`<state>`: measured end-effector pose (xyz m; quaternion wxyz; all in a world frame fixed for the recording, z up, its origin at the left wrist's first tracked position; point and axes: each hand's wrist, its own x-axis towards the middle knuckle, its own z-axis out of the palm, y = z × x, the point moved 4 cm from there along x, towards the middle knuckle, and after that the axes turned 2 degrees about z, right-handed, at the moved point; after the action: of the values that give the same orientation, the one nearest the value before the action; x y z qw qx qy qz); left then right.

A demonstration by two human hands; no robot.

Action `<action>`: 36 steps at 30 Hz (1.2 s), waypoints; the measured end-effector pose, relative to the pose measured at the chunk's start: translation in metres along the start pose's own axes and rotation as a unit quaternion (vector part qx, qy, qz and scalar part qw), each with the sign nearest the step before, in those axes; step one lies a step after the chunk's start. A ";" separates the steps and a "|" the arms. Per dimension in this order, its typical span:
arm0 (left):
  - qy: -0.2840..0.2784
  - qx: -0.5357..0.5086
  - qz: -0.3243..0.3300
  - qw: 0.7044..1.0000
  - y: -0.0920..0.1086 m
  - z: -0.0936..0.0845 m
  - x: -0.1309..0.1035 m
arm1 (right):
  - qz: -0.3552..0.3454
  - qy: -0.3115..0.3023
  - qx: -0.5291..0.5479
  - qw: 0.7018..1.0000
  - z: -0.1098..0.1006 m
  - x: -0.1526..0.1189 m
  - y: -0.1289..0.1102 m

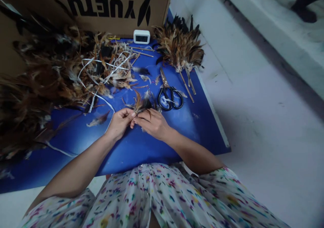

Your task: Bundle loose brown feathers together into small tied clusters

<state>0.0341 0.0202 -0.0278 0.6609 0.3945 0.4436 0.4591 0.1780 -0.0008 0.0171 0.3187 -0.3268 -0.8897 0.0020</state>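
Small brown-and-black feather cluster [141, 104], fanned upward

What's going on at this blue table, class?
A person's left hand and right hand hold a small tuft of feathers between their fingertips. Black-handled scissors lie just beyond the right hand. A big heap of loose feathers spreads on the left, and feather bunches on sticks lie at the far right, beside a white digital clock.

"YUETU" on cardboard box [101, 27].
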 end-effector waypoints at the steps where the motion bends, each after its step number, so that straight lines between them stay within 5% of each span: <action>1: -0.001 -0.001 -0.001 1.000 0.000 0.000 0.000 | 0.002 -0.003 -0.009 1.000 0.001 0.000 0.001; 6: -0.010 0.000 -0.004 1.000 0.001 0.001 -0.002 | 0.036 -0.009 0.025 0.999 0.003 -0.002 0.005; 10: -0.014 -0.004 0.000 1.000 0.001 0.001 -0.002 | 0.145 0.037 0.176 0.973 -0.003 -0.003 0.013; 13: -0.011 -0.004 0.007 1.000 0.002 0.001 -0.002 | 0.281 0.075 0.298 0.909 -0.004 -0.006 0.025; 17: -0.023 0.037 0.050 0.998 0.004 0.002 -0.003 | 0.449 0.081 0.428 0.780 0.004 -0.013 0.035; 21: -0.047 0.114 0.097 0.988 0.008 0.005 -0.007 | 0.479 0.077 0.516 0.706 0.011 -0.013 0.031; 36: -0.030 0.229 0.146 0.962 0.008 0.002 -0.010 | 0.435 0.070 0.496 0.748 0.014 -0.011 0.026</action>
<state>0.0324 0.0130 -0.0173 0.4921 0.6092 0.4545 0.4245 0.1916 0.0160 -0.0062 0.4617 -0.4740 -0.5000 0.5587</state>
